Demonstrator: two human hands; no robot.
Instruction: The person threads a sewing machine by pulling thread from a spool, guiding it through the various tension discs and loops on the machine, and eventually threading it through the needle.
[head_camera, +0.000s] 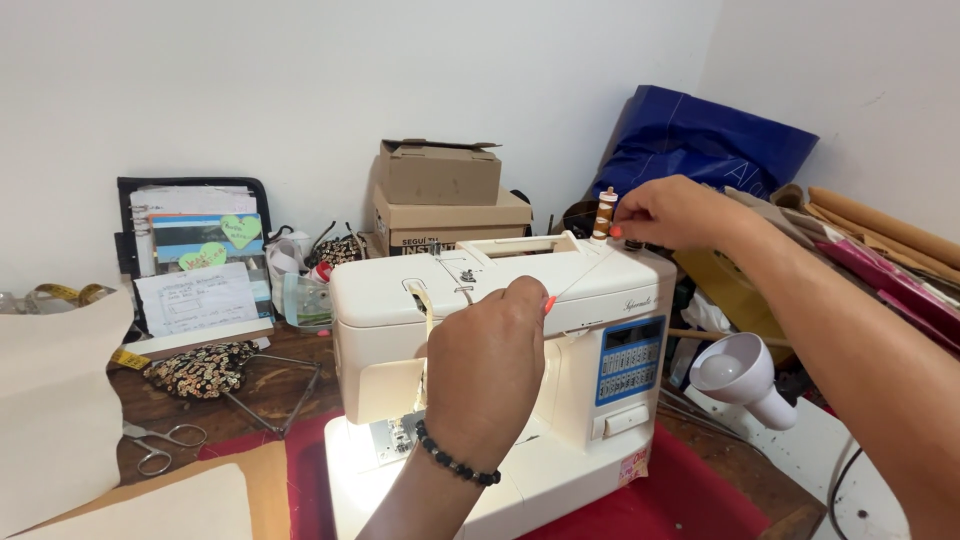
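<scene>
A cream sewing machine (390, 300) stands on a red cloth in front of me, its work light on. A brown thread spool (604, 214) stands upright on the machine's top right. My right hand (675, 212) is at the spool, fingertips pinching the thread right beside it. My left hand (487, 370), with a black bead bracelet on the wrist, is raised in front of the machine's middle and pinches the same thread (580, 277), which runs taut and slanting up to the spool.
Scissors (160, 445) lie at the left near beige paper (50, 400). Two cardboard boxes (440, 195) stand behind the machine. A white lamp head (740, 375) sits right of it. Blue bag (700, 135) and paper rolls (880, 225) fill the right corner.
</scene>
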